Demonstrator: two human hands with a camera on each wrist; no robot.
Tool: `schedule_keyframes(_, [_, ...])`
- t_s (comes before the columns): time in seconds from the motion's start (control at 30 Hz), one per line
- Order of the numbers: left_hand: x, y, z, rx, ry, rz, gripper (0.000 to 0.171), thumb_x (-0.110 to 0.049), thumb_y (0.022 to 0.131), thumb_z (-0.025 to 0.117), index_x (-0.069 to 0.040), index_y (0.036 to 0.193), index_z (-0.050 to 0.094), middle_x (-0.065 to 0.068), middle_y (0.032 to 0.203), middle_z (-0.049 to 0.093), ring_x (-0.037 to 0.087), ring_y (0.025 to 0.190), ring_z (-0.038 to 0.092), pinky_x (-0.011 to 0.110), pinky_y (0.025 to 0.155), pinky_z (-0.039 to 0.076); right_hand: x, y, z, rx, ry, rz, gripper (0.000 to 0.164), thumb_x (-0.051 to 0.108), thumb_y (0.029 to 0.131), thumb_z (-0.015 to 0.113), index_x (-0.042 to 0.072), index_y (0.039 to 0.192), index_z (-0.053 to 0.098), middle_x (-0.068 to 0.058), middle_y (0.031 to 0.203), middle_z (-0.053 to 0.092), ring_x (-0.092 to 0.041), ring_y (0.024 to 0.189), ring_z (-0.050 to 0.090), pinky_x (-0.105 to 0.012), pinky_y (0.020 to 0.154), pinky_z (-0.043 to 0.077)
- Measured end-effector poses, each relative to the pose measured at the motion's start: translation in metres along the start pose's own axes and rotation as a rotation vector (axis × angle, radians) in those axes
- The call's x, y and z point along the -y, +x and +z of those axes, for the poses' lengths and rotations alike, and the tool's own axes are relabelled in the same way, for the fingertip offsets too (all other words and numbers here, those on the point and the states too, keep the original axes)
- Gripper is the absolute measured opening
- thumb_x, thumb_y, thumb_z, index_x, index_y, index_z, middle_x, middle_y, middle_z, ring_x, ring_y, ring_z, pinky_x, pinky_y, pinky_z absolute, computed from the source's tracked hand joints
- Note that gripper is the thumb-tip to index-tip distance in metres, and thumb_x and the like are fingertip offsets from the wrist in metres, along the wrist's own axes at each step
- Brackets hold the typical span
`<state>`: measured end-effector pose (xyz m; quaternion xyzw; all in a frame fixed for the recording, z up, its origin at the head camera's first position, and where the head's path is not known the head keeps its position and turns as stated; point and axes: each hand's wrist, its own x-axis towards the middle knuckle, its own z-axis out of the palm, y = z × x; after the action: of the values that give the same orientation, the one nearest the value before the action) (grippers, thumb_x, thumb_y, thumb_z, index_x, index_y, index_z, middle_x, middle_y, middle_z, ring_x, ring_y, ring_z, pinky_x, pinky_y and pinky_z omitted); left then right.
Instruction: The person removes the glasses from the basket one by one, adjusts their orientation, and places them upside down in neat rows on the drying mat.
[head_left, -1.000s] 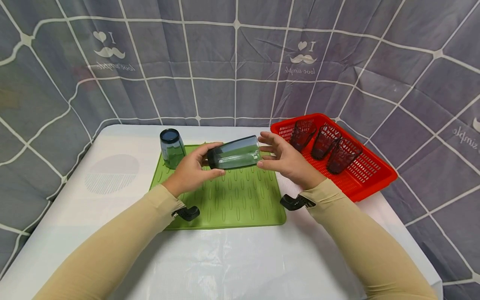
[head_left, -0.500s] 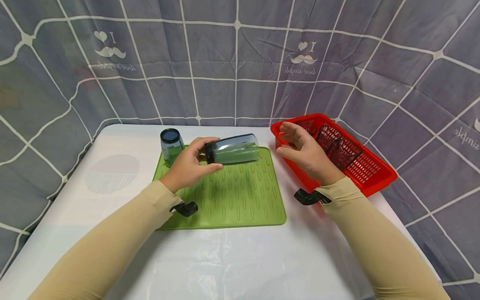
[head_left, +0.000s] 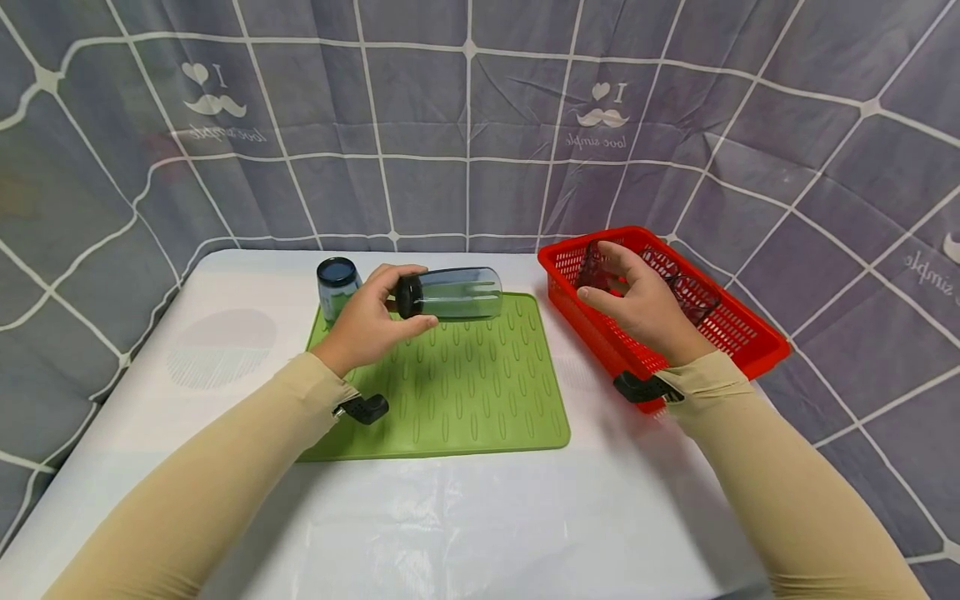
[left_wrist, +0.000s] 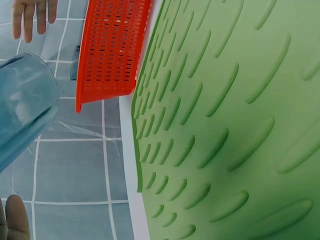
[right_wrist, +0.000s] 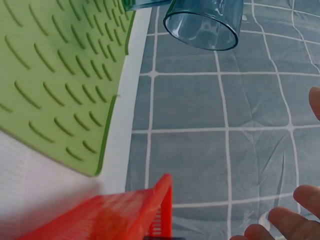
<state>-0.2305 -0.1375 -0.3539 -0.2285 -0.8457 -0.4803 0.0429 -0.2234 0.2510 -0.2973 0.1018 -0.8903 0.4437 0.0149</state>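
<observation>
Left hand (head_left: 371, 321) w/ fingers & thumb curled round the dark base end of a clear blue tumbler (head_left: 450, 293), held on its side above the far edge of the green ribbed drying mat (head_left: 465, 383), open mouth pointing right toward the basket. Just left of my hand, a 2nd blue tumbler (head_left: 335, 286) stands upside down on the mat's far-left corner. Right hand (head_left: 641, 304) is over the near-left part of the red slotted basket (head_left: 738, 333), fingers loosely spread & relaxed, holding nothing. Dark tumblers (head_left: 693, 293) lie inside the basket, partly hidden behind my hand; can't tell how many. Mat & basket sit on a white table (head_left: 465, 517); basket is right of the mat, not touching it. Grey-blue grid-pattern cloth (head_left: 465, 125) hangs behind.
</observation>
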Motion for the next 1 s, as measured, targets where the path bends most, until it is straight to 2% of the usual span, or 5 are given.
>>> schedule_keyframes(0.23, [0.003, 0.004, -0.004, -0.020, 0.024, 0.004, 0.069, -0.026, 0.095, 0.081, -0.014, 0.155, 0.050, 0.014, 0.136, 0.052, 0.025, 0.094, 0.052, 0.032, 0.078, 0.050, -0.002, -0.003, -0.009, 0.012, -0.091, 0.024, 0.083, 0.033, 0.099, 0.075, 0.017, 0.167, 0.031, -0.014, 0.163, 0.043, -0.037, 0.143, 0.048, -0.055, 0.119, 0.042])
schedule_keyframes(0.4, [0.003, 0.007, -0.007, -0.024, 0.026, -0.020, 0.069, -0.026, 0.095, 0.081, -0.014, 0.155, 0.050, 0.016, 0.137, 0.051, 0.027, 0.094, 0.053, 0.036, 0.077, 0.051, -0.009, -0.008, -0.018, 0.036, -0.168, 0.043, 0.083, 0.035, 0.100, 0.074, 0.017, 0.168, 0.029, -0.015, 0.156, 0.051, -0.036, 0.133, 0.058, -0.053, 0.111, 0.049])
schedule_keyframes(0.6, [0.005, 0.010, -0.009, -0.032, 0.047, -0.046, 0.070, -0.028, 0.095, 0.081, -0.011, 0.155, 0.050, 0.018, 0.134, 0.051, 0.029, 0.092, 0.052, 0.041, 0.078, 0.050, -0.016, -0.021, -0.027, 0.099, -0.277, 0.096, 0.091, 0.042, 0.099, 0.073, 0.019, 0.170, 0.021, -0.018, 0.169, 0.035, -0.045, 0.148, 0.044, -0.062, 0.119, 0.041])
schedule_keyframes(0.73, [0.007, 0.012, -0.009, -0.044, 0.068, -0.062, 0.070, -0.030, 0.094, 0.082, -0.011, 0.155, 0.050, 0.018, 0.135, 0.051, 0.031, 0.095, 0.053, 0.044, 0.080, 0.049, -0.024, -0.029, -0.031, 0.109, -0.304, 0.079, 0.091, 0.040, 0.100, 0.073, 0.017, 0.170, 0.021, -0.017, 0.171, 0.032, -0.046, 0.144, 0.048, -0.063, 0.114, 0.045])
schedule_keyframes(1.0, [0.008, 0.016, -0.010, -0.056, 0.095, -0.102, 0.072, -0.031, 0.093, 0.082, -0.010, 0.154, 0.051, 0.021, 0.142, 0.049, 0.036, 0.117, 0.056, 0.054, 0.099, 0.051, -0.038, -0.046, -0.031, 0.180, -0.396, 0.065, 0.090, 0.042, 0.100, 0.072, 0.015, 0.170, 0.021, -0.015, 0.177, 0.016, -0.049, 0.156, 0.030, -0.068, 0.121, 0.033])
